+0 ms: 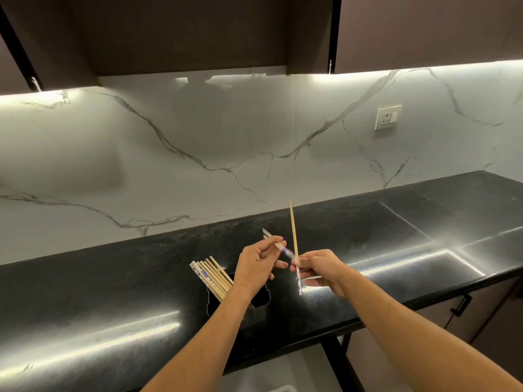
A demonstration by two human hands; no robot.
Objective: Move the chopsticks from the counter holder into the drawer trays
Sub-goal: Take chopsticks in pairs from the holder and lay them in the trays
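Both hands grasp chopsticks: left hand point(259, 263), right hand point(318, 268); holder point(256, 302) mostly hidden.

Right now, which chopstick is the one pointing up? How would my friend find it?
Start at the black counter, then find the right hand above it. The chopstick pinched there points almost straight up, alone, while the bundle in the holder leans left.

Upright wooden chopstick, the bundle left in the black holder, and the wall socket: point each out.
Upright wooden chopstick point(293, 230): head view, mid-shaft above the right hand point(318, 268).
Bundle of wooden chopsticks point(213, 277): head view, middle of the shafts.
White wall socket point(387, 117): head view, faceplate centre.
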